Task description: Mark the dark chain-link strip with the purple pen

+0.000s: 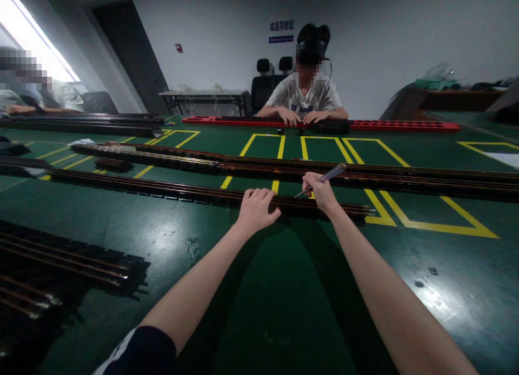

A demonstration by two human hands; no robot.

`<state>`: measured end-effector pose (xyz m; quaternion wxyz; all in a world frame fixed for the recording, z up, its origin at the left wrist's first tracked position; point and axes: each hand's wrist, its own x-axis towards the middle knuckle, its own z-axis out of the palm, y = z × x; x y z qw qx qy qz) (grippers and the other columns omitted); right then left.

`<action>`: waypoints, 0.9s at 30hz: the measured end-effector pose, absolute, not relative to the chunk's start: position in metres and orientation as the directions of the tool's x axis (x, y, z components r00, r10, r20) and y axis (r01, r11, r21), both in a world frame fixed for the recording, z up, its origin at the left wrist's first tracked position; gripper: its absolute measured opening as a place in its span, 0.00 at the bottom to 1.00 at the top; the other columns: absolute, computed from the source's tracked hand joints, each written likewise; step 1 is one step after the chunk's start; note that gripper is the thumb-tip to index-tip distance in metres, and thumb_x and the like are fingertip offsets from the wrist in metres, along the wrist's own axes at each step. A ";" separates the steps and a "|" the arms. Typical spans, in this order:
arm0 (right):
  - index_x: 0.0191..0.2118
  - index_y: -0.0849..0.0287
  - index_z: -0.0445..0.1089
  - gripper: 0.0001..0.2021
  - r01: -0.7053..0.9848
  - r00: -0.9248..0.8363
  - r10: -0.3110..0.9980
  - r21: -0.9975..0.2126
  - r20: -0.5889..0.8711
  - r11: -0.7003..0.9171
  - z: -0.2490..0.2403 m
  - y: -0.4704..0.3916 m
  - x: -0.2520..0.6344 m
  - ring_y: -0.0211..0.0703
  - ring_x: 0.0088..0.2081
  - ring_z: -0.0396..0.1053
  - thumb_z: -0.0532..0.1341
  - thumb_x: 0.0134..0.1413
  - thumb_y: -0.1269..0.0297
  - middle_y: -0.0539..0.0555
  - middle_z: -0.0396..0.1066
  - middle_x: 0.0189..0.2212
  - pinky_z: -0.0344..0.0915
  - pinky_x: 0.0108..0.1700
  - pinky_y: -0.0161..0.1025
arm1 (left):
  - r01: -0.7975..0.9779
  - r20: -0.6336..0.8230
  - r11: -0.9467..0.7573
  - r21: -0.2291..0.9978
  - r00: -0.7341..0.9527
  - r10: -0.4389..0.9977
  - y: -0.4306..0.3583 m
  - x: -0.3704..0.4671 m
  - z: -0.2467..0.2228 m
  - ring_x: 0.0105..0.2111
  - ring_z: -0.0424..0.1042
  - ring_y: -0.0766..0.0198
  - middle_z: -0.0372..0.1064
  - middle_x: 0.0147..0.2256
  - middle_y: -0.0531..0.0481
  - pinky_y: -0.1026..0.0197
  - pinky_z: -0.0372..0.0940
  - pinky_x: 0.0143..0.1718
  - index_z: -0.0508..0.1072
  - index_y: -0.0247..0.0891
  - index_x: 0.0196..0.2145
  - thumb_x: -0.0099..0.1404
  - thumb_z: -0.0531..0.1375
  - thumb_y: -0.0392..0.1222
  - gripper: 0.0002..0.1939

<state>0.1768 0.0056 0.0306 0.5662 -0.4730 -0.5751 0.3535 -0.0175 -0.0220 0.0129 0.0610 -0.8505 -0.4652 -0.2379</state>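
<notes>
Black rail | beneath left fingers, grip unclear | right fingers pinching slim tool

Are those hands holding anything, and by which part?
The right hand holds a screwdriver-like tool near where its handle meets the shaft. The left hand touches a long dark strip; I can't tell if it grips.

There is one left hand and one right hand, with one pen-like tool. Under these hands there is one long dark strip. Across the surface there are one person, one red frame, two headrests and one dark door. The dark bundles at lower left overlap, so I cannot count them exactly.
</notes>
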 end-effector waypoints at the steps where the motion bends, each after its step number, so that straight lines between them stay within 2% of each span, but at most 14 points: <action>1: 0.13 0.56 0.58 0.18 0.141 0.091 0.945 -0.943 0.316 0.302 0.031 0.006 0.177 0.33 0.16 0.53 0.58 0.48 0.58 0.46 0.55 0.12 0.51 0.21 0.34 | 0.821 0.467 -0.560 0.110 0.454 0.758 -0.022 -0.017 0.012 0.47 0.69 0.54 0.73 0.46 0.45 0.49 0.58 0.52 0.71 0.37 0.48 0.63 0.55 0.48 0.19; 10: 0.14 0.57 0.57 0.17 0.155 0.079 0.950 -0.945 0.303 0.289 0.032 0.003 0.177 0.32 0.17 0.54 0.58 0.48 0.59 0.46 0.56 0.13 0.53 0.21 0.33 | 0.819 0.468 -0.566 0.094 0.466 0.751 -0.020 -0.017 0.010 0.46 0.70 0.54 0.73 0.46 0.44 0.49 0.59 0.50 0.71 0.36 0.47 0.66 0.55 0.50 0.18; 21: 0.14 0.56 0.57 0.18 0.171 0.086 0.949 -0.943 0.303 0.285 0.032 0.005 0.176 0.32 0.16 0.54 0.59 0.47 0.56 0.46 0.55 0.12 0.53 0.21 0.33 | 0.824 0.459 -0.559 0.093 0.462 0.758 -0.020 -0.016 0.011 0.47 0.70 0.54 0.73 0.47 0.44 0.49 0.58 0.50 0.71 0.38 0.48 0.67 0.54 0.46 0.15; 27: 0.14 0.56 0.57 0.16 0.170 0.088 0.949 -0.944 0.302 0.284 0.034 0.004 0.176 0.33 0.16 0.55 0.58 0.46 0.58 0.46 0.56 0.12 0.53 0.21 0.33 | 0.824 0.460 -0.563 0.060 0.478 0.748 -0.020 -0.015 0.010 0.47 0.70 0.53 0.73 0.47 0.44 0.48 0.58 0.50 0.70 0.36 0.48 0.68 0.53 0.45 0.16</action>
